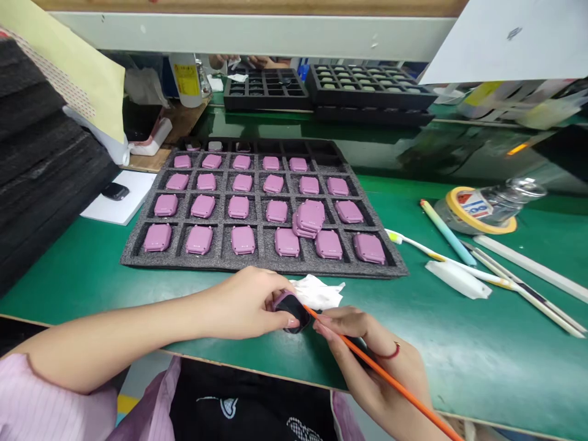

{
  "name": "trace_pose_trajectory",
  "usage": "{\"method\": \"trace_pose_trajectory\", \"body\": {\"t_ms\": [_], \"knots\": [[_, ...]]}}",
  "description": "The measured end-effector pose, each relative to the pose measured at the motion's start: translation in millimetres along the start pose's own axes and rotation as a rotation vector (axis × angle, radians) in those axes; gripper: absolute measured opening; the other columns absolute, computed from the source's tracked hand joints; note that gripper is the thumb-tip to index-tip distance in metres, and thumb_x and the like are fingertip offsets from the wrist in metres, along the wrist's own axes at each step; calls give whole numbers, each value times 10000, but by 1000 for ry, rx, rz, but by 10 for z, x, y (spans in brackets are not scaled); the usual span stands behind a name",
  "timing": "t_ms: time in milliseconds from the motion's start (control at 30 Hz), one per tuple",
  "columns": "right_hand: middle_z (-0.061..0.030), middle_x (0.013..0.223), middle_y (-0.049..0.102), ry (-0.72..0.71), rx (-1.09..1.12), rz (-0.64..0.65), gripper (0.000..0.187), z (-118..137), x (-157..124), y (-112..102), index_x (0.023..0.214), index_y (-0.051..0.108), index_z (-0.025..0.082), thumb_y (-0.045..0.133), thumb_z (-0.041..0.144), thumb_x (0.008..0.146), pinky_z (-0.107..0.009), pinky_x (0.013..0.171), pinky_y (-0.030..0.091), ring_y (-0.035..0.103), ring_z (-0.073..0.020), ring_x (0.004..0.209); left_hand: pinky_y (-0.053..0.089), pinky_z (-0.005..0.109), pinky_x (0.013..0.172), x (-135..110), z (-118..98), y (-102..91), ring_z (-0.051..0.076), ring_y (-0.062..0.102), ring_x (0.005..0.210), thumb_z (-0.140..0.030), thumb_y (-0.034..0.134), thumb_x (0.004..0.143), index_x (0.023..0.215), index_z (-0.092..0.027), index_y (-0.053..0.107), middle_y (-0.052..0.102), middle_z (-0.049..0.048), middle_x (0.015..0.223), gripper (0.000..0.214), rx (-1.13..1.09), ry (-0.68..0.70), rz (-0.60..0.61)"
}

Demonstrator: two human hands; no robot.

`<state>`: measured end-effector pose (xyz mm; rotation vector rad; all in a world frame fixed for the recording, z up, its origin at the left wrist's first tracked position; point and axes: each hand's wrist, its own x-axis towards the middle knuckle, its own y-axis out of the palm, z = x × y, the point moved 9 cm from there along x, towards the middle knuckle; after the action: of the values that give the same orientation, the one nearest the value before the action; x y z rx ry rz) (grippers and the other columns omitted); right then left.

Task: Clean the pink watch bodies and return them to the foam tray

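Note:
Near the front edge of the green table, my left hand (257, 303) grips a watch case (294, 311) with a dark face and a purple rim. My right hand (367, 349) pinches a thin orange stick (383, 373), whose tip touches or nearly touches the edge of the watch case. Just behind my hands lies a crumpled white tissue (318, 292). Beyond it, a black foam tray (215, 267) holds many purple watch cases (242, 239) in its compartments. Another purple case (310, 216) rests raised over a divider, on top of another one.
Stacked black foam (41, 159) rises at the left beside a white pad (110, 211) bearing a dark watch piece (115, 191). To the right lie a toothbrush (452, 262), a pen (448, 233), tweezers (528, 288) and a glass bottle (509, 193) by yellow tape (498, 228). More trays (367, 97) stand behind.

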<state>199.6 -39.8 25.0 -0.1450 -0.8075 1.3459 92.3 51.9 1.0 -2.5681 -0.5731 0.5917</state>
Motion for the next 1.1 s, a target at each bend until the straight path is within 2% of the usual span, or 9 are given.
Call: {"method": "trace_pose_trajectory", "body": {"t_ms": [333,500,600,700,767,867,967,1033,1100], "knots": [[-5,856,716,9,44,2,136,-36,16,18,924,588,231,588,97,942,-205,717,569,719,-124,799,349,241,563,12,3,4,109,475,608,-303,737,827,967,-157,750,525,-57,667,203,4,-2,-2],[-23,815,761,61,108,-48,75,-52,115,-30,885,656,224,628,204,951,-234,675,597,750,-161,757,365,236,565,7,39,13,108,489,606,-305,737,820,994,-166,748,543,-56,680,223,-43,-14,0],[-14,721,742,198,55,-214,206,-209,79,-417,828,663,235,609,364,980,-252,637,594,736,-171,679,377,236,577,-1,37,15,111,504,621,-303,734,817,994,-175,748,559,-50,701,219,-43,-9,15],[-19,608,684,393,-208,-327,434,-434,-31,-910,721,618,246,511,575,983,-276,575,559,685,-182,578,378,239,585,-2,24,8,114,502,623,-302,726,823,966,-176,744,548,-51,690,191,-31,-8,20],[-20,489,610,491,-426,-188,592,-592,-53,-1046,629,590,254,442,747,921,-285,440,475,582,-176,425,377,243,589,-1,15,9,117,504,631,-296,721,825,965,-174,740,546,-50,695,186,-18,-12,24],[0,390,488,474,-628,110,716,-773,-57,-1009,532,505,269,314,879,855,-287,358,358,426,-153,319,376,245,591,-10,4,6,118,506,635,-292,715,822,960,-171,727,540,-49,704,184,-19,-17,20],[-7,431,502,365,-737,325,742,-886,-61,-933,531,466,254,231,864,883,-280,388,334,459,-158,355,378,246,590,-29,9,-3,119,504,631,-321,711,814,956,-175,712,539,-50,706,203,-34,-23,5],[-27,499,564,312,-807,354,735,-941,-20,-1014,570,539,244,259,841,895,-286,415,341,515,-171,399,385,248,592,-40,23,-2,122,508,633,-332,701,810,953,-184,708,557,-46,718,206,-42,-28,0],[-62,651,679,309,-847,287,660,-1005,74,-1216,680,670,245,372,795,893,-298,468,404,607,-199,507,390,250,589,-46,53,14,124,512,629,-327,687,807,946,-196,699,572,-44,718,191,-62,-44,0]]}}
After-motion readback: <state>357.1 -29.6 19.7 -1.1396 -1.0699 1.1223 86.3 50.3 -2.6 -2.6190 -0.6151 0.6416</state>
